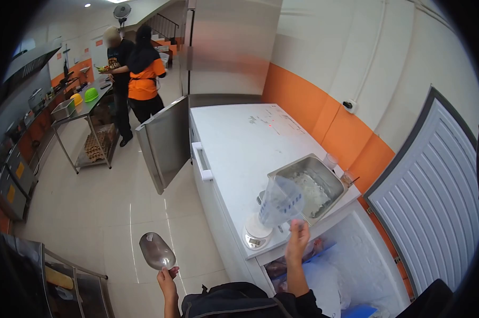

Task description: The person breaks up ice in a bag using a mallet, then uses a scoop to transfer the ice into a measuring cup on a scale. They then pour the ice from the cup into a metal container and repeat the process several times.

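Note:
A metal scoop (157, 251) is held by its handle in my left hand (168, 277), out over the floor. My right hand (299, 239) grips a clear plastic measuring jug (282, 201) with blue markings, tilted above the freezer's white top. Just under and beside the jug stands a white kitchen scale (255, 238) with a small display. Behind the jug, a steel pan (330, 183) contains a white, crumbly substance (312, 194) that looks like ice.
Below my right arm, an open frosted freezer (361, 249) holds bags; its raised lid (430, 185) leans right. A steel door (165, 143) stands ajar. Two people (138, 74) stand by a steel table (96, 95) with bowls. A shelf (75, 270) is at lower left.

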`<state>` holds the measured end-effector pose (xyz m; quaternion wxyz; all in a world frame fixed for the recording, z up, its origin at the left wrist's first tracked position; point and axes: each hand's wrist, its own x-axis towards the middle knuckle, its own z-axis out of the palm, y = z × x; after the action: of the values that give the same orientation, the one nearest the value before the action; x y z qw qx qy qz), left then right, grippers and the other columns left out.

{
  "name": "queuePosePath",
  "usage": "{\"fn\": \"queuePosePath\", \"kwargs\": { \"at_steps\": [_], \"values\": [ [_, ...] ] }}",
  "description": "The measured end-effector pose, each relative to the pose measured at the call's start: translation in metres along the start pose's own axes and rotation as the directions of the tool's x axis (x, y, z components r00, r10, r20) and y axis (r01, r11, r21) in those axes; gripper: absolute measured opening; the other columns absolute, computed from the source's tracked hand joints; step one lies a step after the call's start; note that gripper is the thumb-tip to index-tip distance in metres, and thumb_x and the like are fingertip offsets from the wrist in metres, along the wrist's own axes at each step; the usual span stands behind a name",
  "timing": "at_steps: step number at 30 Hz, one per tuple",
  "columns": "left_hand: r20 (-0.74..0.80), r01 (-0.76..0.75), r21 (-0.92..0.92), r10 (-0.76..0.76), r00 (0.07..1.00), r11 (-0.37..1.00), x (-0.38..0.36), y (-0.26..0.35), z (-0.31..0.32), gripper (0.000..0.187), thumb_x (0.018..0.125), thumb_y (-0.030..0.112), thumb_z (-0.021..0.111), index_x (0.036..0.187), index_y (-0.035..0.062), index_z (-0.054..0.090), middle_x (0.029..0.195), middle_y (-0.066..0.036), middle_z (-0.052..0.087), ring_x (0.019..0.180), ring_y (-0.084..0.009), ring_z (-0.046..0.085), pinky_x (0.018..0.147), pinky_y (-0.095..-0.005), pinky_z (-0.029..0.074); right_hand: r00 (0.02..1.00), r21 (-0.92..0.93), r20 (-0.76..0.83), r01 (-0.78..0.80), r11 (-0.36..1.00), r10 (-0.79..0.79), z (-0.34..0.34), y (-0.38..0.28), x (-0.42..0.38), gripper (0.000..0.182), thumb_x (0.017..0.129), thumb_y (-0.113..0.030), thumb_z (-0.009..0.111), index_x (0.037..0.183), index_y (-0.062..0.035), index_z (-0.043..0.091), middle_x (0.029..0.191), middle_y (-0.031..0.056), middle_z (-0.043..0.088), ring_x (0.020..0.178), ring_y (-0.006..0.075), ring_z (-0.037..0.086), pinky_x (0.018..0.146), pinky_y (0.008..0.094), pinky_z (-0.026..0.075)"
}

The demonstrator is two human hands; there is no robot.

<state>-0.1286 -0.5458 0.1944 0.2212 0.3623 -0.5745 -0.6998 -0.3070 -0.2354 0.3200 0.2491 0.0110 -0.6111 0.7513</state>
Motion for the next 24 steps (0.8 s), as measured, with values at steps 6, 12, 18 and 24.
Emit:
{"fn": "queuePosePath", "kwargs": {
  "at_steps": [6,12,18,24],
  "values": [
    [-0.04,0.014,-0.002,-0.014,0.999,1.0,-0.005,-0.002,-0.02,0.035,0.094,0.026,0.032,0.087,-0.0029,0.051,0.078,-0.013,0.064,0.067,-0.0148,0.059,0.068,-0.0275,0.045,0.998,-0.047,-0.003,-0.068,0.997,0.068,-0.002,0.058,-0.019,0.013,0.086,-0.018,0.055,0.08,-0.0078,0.049,0.071,-0.0035,0.046,0.065,0.0047,0.04,0.062,0.0193,0.032],
    [-0.055,-0.011,0.004,0.011,0.998,1.0,-0.001,-0.004,-0.03,0.035,0.093,0.025,0.033,0.088,-0.0041,0.052,0.077,-0.013,0.064,0.066,-0.0149,0.059,0.067,-0.0271,0.045,0.989,0.009,0.106,-0.102,0.995,0.101,-0.006,0.06,-0.021,0.015,0.086,-0.018,0.056,0.081,-0.0059,0.048,0.072,-0.0022,0.046,0.067,0.0067,0.04,0.063,0.0206,0.033],
    [-0.05,-0.075,0.063,0.079,0.996,0.995,0.003,-0.011,-0.032,0.036,0.093,0.023,0.032,0.085,-0.0059,0.052,0.073,-0.013,0.065,0.063,-0.0139,0.058,0.062,-0.0263,0.045,0.994,-0.155,0.087,-0.045,0.987,0.059,-0.009,0.067,-0.021,0.017,0.085,-0.017,0.056,0.078,-0.0044,0.047,0.071,-0.0018,0.045,0.068,0.0075,0.04,0.06,0.0221,0.034],
    [0.02,-0.041,0.039,0.04,0.999,0.998,-0.005,0.003,-0.028,0.036,0.094,0.023,0.03,0.09,-0.0068,0.05,0.081,-0.015,0.065,0.071,-0.0171,0.061,0.07,-0.0278,0.047,0.964,-0.432,-0.035,0.223,0.874,-0.263,0.005,0.053,-0.03,0.021,0.087,-0.023,0.053,0.093,-0.0026,0.048,0.084,0.0051,0.045,0.072,0.0138,0.045,0.07,0.0244,0.038]
  ]
}}
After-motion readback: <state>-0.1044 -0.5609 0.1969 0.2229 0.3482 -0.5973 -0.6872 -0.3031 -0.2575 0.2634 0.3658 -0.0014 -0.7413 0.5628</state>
